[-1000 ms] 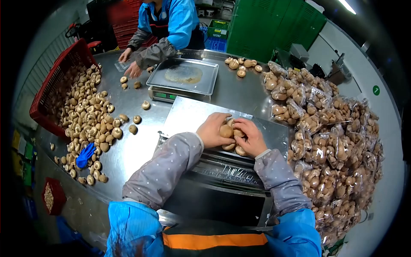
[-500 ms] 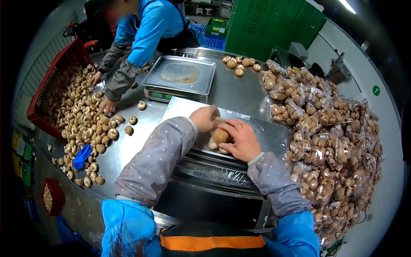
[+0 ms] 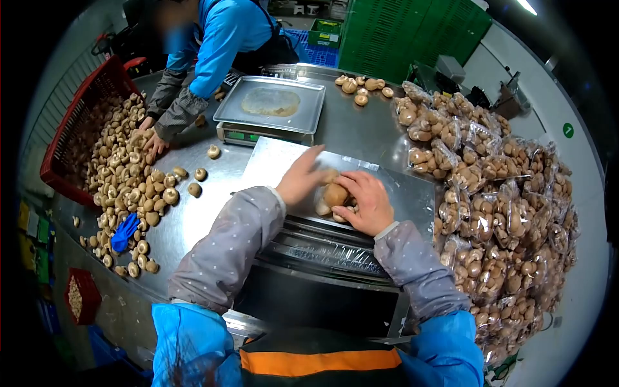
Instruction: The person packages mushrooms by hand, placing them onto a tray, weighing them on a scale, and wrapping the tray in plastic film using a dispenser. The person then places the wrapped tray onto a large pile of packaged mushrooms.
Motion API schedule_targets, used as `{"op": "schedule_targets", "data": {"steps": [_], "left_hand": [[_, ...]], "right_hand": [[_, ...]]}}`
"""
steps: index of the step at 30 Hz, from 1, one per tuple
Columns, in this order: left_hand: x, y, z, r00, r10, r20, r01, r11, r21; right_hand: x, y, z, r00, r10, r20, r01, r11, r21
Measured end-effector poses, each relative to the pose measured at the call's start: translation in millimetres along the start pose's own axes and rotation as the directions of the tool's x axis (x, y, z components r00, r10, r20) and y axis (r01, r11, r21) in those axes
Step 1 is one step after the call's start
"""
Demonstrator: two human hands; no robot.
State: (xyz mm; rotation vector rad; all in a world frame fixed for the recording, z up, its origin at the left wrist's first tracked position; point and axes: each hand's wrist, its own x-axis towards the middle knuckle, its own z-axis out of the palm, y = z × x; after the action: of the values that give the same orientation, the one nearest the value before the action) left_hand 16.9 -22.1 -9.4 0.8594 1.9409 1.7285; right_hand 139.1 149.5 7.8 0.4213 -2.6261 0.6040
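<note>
A small cluster of brown-capped mushrooms (image 3: pixel 334 195) rests on the metal wrapping plate (image 3: pixel 406 200) in front of me. My right hand (image 3: pixel 369 205) curls around the cluster from the right, thumb low and fingers over the top. Just left of the mushrooms is my left hand (image 3: pixel 302 177), its fingers stretched out and slightly blurred, holding nothing. Clear film shows on the roller (image 3: pixel 329 253) at the plate's near edge.
A scale with a metal tray (image 3: pixel 271 106) stands behind the plate. Loose mushrooms (image 3: pixel 132 168) spill from a red crate (image 3: pixel 61 151) at left, where a co-worker's hands (image 3: pixel 151 138) reach in. A blue glove (image 3: pixel 124 232) lies among them. Bagged mushrooms (image 3: pixel 490 219) are heaped at right.
My left hand has come away from the mushrooms to the left and its fingers have opened. My right hand stays on the cluster. The co-worker's hands have shifted among the loose mushrooms.
</note>
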Motion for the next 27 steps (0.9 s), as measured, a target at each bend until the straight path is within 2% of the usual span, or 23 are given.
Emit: {"op": "schedule_targets", "data": {"steps": [1,3,7,8,11,15,17,20,21,23,24,25,26,27], "left_hand": [[5,-26,6,0.996,0.056,0.066,-0.066,0.986,0.151],[-1,-21,16,0.952,0.170,0.254,-0.261,0.885,0.385],[-4,-8,17,0.956,0.195,0.221,-0.274,0.862,0.427],[-5,-9,20,0.951,0.218,0.219,-0.291,0.869,0.400],[-3,-10,27,0.952,0.177,0.250,-0.284,0.818,0.501],[0,-13,23,0.964,0.122,0.236,-0.217,0.875,0.433],[-2,-16,27,0.965,0.171,0.200,-0.231,0.915,0.332],[-13,-17,16,0.973,0.219,0.072,-0.228,0.960,0.163],[-21,-16,9,0.975,0.221,0.014,-0.222,0.970,0.098],[-60,22,-31,0.947,0.318,0.043,-0.313,0.886,0.342],[-83,38,-57,0.960,0.223,0.171,-0.280,0.806,0.521],[-103,49,-78,0.955,0.102,0.277,-0.270,0.683,0.679],[-115,53,-88,0.915,0.171,0.365,-0.398,0.536,0.745],[-126,55,-91,0.865,0.221,0.451,-0.502,0.373,0.780]], "right_hand": [[-1,1,0,1.000,-0.004,0.004,0.004,1.000,-0.004],[1,-8,-15,1.000,0.010,0.027,-0.010,1.000,-0.027],[-17,4,-51,0.991,0.115,0.061,-0.108,0.988,-0.110],[-29,15,-51,0.984,0.129,0.124,-0.117,0.988,-0.105],[-53,27,-28,0.971,0.179,0.155,-0.189,0.981,0.051],[-50,30,-21,0.973,0.192,0.128,-0.208,0.970,0.129],[-50,29,-25,0.974,0.189,0.124,-0.206,0.968,0.145],[-54,30,-47,0.978,0.174,0.115,-0.184,0.979,0.086],[-60,25,-62,0.968,0.226,0.106,-0.233,0.971,0.058],[-89,24,-102,0.987,0.149,0.068,-0.154,0.985,0.083],[-112,23,-121,0.980,0.140,0.143,-0.143,0.990,0.010],[-135,17,-137,0.964,0.161,0.211,-0.158,0.987,-0.035],[-154,10,-147,0.943,0.186,0.277,-0.169,0.982,-0.082],[-167,5,-153,0.929,0.162,0.333,-0.098,0.975,-0.200]]}}
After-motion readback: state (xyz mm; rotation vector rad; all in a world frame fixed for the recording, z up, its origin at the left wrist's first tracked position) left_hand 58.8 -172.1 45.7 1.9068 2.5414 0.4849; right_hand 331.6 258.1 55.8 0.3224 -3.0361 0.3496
